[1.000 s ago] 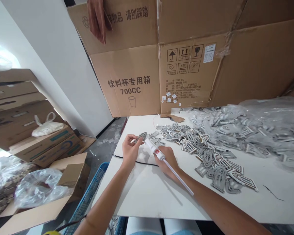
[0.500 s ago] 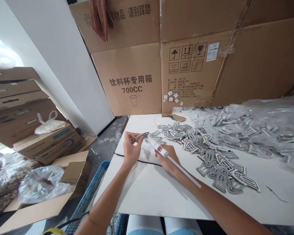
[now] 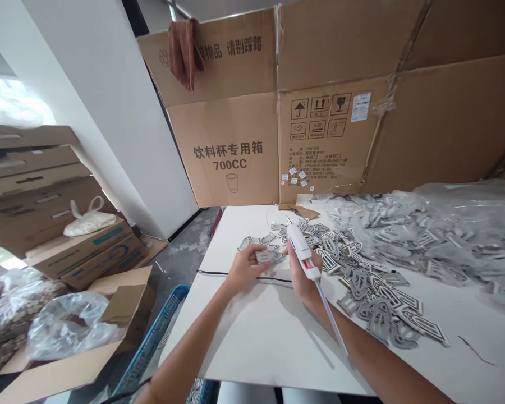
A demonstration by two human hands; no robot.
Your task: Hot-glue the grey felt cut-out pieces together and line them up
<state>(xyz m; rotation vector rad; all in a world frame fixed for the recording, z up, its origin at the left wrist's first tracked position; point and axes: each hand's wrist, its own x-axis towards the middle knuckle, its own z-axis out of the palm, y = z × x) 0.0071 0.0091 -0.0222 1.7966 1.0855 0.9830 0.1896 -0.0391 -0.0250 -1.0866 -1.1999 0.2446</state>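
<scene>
My left hand [image 3: 244, 269] pinches a small grey and white cut-out piece [image 3: 266, 256] just above the white table [image 3: 261, 331]. My right hand [image 3: 303, 276] is closed around a white glue gun [image 3: 301, 249] with a red label; its nozzle points up and away, and a thin white glue stick [image 3: 330, 317] trails back over my forearm. The gun's tip stands a little right of the held piece, apart from it. A heap of similar grey cut-out pieces [image 3: 353, 264] spreads across the table right of my hands.
Clear plastic bags [image 3: 454, 224] of more pieces fill the table's far right. A black cord [image 3: 219, 274] crosses the table. Large cardboard boxes [image 3: 320, 106] wall the back, a brown cloth [image 3: 185, 47] hanging on one. Boxes, bags and a blue crate [image 3: 155, 336] crowd the floor at left.
My left hand has moved right and down with a piece. The glue gun has swung from pointing left at the piece to pointing up, away from it.
</scene>
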